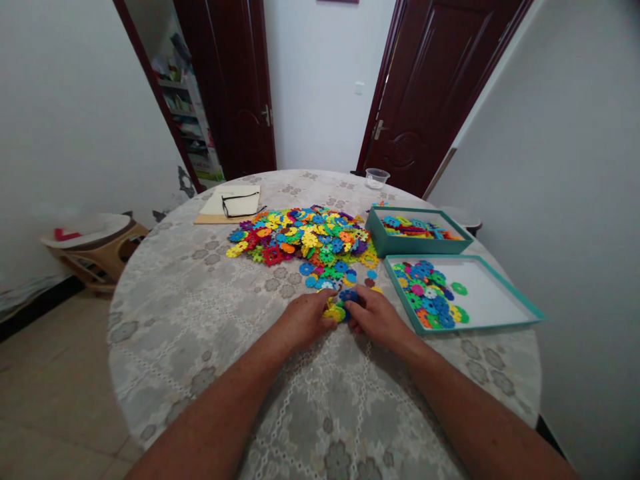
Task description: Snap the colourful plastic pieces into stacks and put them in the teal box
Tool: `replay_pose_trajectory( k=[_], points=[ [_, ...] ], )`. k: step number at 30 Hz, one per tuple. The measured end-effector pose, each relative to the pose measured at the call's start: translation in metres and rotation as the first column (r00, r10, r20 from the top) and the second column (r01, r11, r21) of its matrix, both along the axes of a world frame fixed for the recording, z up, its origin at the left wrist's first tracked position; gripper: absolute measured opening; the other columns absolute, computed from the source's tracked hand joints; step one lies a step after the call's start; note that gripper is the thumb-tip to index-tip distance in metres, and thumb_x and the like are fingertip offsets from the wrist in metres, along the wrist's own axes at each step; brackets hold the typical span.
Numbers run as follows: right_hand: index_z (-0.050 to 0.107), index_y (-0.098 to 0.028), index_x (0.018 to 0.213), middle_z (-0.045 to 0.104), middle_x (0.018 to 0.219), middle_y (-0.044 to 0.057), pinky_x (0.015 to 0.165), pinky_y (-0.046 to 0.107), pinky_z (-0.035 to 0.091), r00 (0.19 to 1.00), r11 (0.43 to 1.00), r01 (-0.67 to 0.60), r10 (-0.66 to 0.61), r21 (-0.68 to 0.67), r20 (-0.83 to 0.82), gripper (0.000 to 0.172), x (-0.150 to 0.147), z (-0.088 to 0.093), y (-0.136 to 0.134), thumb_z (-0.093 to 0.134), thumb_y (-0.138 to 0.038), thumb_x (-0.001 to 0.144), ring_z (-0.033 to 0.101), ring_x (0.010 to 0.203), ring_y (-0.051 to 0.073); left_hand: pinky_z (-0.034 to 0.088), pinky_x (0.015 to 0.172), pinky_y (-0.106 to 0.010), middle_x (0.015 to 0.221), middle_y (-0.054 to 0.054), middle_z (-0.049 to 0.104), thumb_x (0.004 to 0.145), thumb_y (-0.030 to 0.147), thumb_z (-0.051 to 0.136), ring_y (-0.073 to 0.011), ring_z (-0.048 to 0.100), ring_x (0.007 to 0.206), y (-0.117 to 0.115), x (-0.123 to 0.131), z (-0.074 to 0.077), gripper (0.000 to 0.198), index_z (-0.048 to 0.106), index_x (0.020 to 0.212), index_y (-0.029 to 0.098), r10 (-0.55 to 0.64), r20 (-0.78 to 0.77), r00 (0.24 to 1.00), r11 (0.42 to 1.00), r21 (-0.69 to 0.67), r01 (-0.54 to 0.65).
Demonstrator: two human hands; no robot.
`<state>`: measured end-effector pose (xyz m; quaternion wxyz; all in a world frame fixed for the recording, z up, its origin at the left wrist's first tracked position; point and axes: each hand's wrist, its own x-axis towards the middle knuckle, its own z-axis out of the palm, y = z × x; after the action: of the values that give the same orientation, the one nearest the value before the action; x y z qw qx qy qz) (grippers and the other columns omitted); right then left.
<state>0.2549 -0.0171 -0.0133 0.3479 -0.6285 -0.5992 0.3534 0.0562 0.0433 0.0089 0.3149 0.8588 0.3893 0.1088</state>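
Both of my hands meet over the near side of the round table. My left hand [311, 319] is closed on yellow plastic snowflake discs [334, 312], thumb on top. A blue snowflake disc [349, 295] is pinched in my right hand [374, 315], right against the yellow ones. Whether the pieces are joined I cannot tell, as my fingers cover part of them. Just beyond my hands lie several loose small discs [327, 272], mostly blue and green. Behind these spreads a large mixed heap of snowflake discs [305, 233] in many colours.
To the right, a shallow teal-rimmed lid [500, 293] holds snowflake discs along its left side. Behind it stands a teal box [425, 247] with coloured pieces inside. Black glasses [227, 208] lie on a notebook [215, 203] at back left. A clear plastic cup [377, 177] stands at the far edge.
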Motion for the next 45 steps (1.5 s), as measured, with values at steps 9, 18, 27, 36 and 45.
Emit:
replay_pose_trajectory(
  k=[9, 18, 27, 36, 45],
  points=[
    [0.066, -0.019, 0.123, 0.074, 0.116, 0.009, 0.097, 0.032, 0.048, 0.935, 0.946, -0.234, 0.155, 0.226, 0.320, 0.039, -0.010, 0.024, -0.012, 0.055, -0.007, 0.087, 0.067, 0.108, 0.022, 0.050, 0.094, -0.034, 0.118, -0.007, 0.077, 0.087, 0.027, 0.069, -0.0268, 0.069, 0.109, 0.010, 0.003, -0.013, 0.036, 0.072, 0.122, 0.024, -0.045, 0.021, 0.999, 0.996, 0.073, 0.044],
    [0.067, -0.020, 0.104, 0.073, 0.102, 0.007, 0.088, 0.030, 0.047, 0.912, 0.933, -0.251, 0.138, 0.258, 0.387, 0.012, -0.010, 0.019, -0.009, 0.058, -0.020, 0.096, 0.065, 0.096, 0.020, 0.044, 0.114, -0.040, 0.151, -0.011, 0.060, 0.090, 0.028, 0.065, -0.0278, 0.060, 0.133, 0.006, 0.002, -0.019, 0.070, 0.043, 0.156, 0.026, -0.104, 0.065, 0.992, 0.991, 0.095, 0.097],
    [0.066, -0.018, 0.107, 0.073, 0.097, 0.012, 0.079, 0.033, 0.044, 0.616, 0.851, 0.277, -0.514, 0.447, 0.597, 0.022, 0.096, 0.046, -0.008, 0.051, -0.033, 0.099, 0.065, 0.086, 0.025, 0.049, 0.102, -0.039, 0.120, -0.010, 0.066, 0.094, 0.038, 0.065, -0.0254, 0.063, 0.112, 0.020, -0.011, -0.007, 0.043, 0.062, 0.133, 0.021, 0.052, 0.058, 0.997, 0.952, 0.297, -0.067],
    [0.065, -0.011, 0.125, 0.070, 0.120, 0.021, 0.103, 0.045, 0.045, 0.495, 0.744, 0.258, -0.650, 0.617, 0.577, 0.035, 0.120, 0.033, -0.005, 0.047, -0.024, 0.098, 0.061, 0.114, 0.033, 0.046, 0.103, -0.038, 0.124, -0.007, 0.062, 0.088, 0.042, 0.074, -0.0264, 0.059, 0.117, 0.014, -0.010, -0.013, 0.040, 0.068, 0.125, 0.028, -0.068, -0.099, 0.993, 0.967, 0.238, 0.090],
    [0.070, -0.013, 0.126, 0.071, 0.116, 0.019, 0.098, 0.037, 0.049, 0.644, 0.980, 0.017, -0.162, 0.197, 0.748, 0.034, 0.039, 0.011, -0.001, 0.052, -0.019, 0.098, 0.065, 0.112, 0.031, 0.045, 0.101, -0.035, 0.119, -0.007, 0.062, 0.091, 0.034, 0.070, -0.0250, 0.056, 0.115, 0.014, -0.009, -0.014, 0.026, 0.066, 0.115, 0.024, -0.121, -0.070, 0.990, 0.958, 0.255, 0.135]
  ],
)
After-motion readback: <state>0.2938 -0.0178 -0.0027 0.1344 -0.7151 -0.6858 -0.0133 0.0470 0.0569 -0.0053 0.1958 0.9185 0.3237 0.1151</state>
